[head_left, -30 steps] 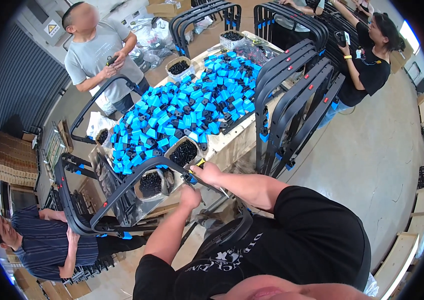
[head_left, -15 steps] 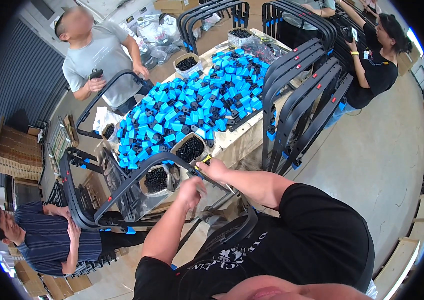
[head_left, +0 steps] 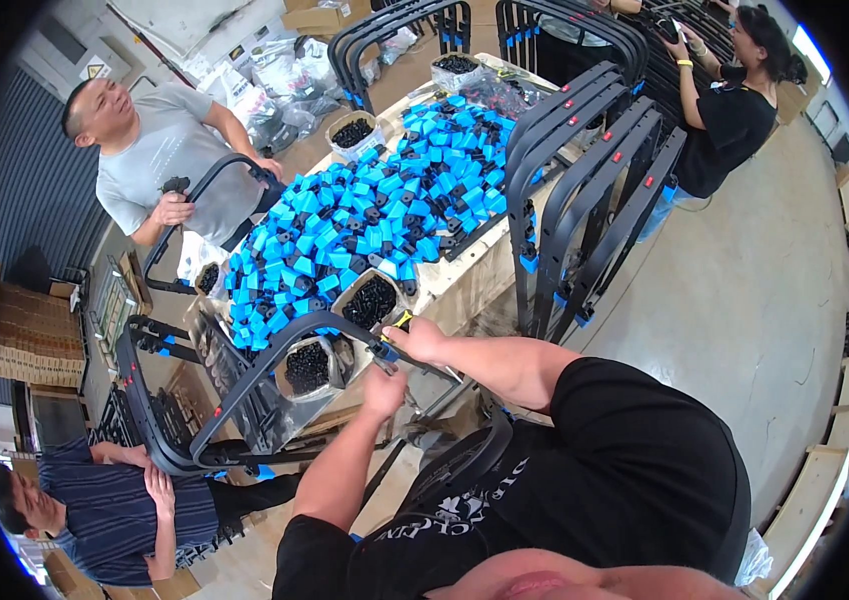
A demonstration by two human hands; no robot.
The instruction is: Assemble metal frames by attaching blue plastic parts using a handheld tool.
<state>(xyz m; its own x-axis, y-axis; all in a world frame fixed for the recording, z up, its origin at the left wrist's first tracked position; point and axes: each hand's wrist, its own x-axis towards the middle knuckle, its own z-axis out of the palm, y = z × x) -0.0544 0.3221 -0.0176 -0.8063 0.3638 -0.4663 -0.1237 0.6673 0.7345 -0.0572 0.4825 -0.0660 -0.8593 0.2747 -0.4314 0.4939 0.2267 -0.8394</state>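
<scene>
A black curved tubular frame [head_left: 263, 362] stretches in front of me, from the left toward my body. My right hand [head_left: 419, 341] is closed around a yellow-and-black hand tool [head_left: 404, 320], only partly visible, beside the frame's tube. Just below it, my left hand [head_left: 385, 388] is raised to the same tube with its fingers closed at a small grey-and-blue fitting [head_left: 383, 352]. The fingertips are partly hidden. Beyond my hands stands an open box of small black parts [head_left: 370, 300], with another box of black parts [head_left: 307, 367] to its left.
A large heap of blue and black plastic pieces [head_left: 375, 205] covers the table [head_left: 480, 278]. Several black frames [head_left: 595, 180] stand upright at the right. A person in grey [head_left: 170, 140] holds a frame across the table; a person in a striped shirt [head_left: 125, 505] stands at left.
My left hand, blurred before, has come up against the tube at the fitting. My right hand stays by the tube with the tool. The whole view has shifted slightly.
</scene>
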